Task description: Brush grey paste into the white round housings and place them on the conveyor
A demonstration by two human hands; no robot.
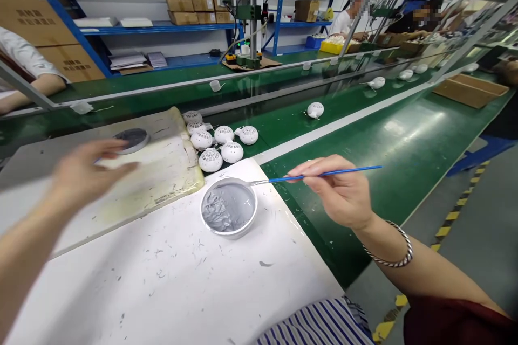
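My right hand (334, 191) pinches a thin blue paintbrush (324, 173), its metal ferrule and tip reaching toward the rim of a round white-rimmed tub of grey paste (229, 207). The brush tip appears to be just at the tub's edge. My left hand (91, 170), blurred, hovers with fingers apart over a stained pale board (162, 159), close to a small round dish of dark grey paste (134, 140). Beside the board lies a cluster of white perforated ball shells (210, 145). The tub stands on a paint-flecked white sheet (162, 280).
A green conveyor belt (343, 156) runs past the bench, carrying spaced white shells (315, 110). A striped garment (315, 326) shows at the bottom edge. Another person's arm (28, 73) rests at far left. Co-workers (416, 24) sit at the far end. Blue shelves (162, 27) hold cartons behind a bench machine (249, 16).
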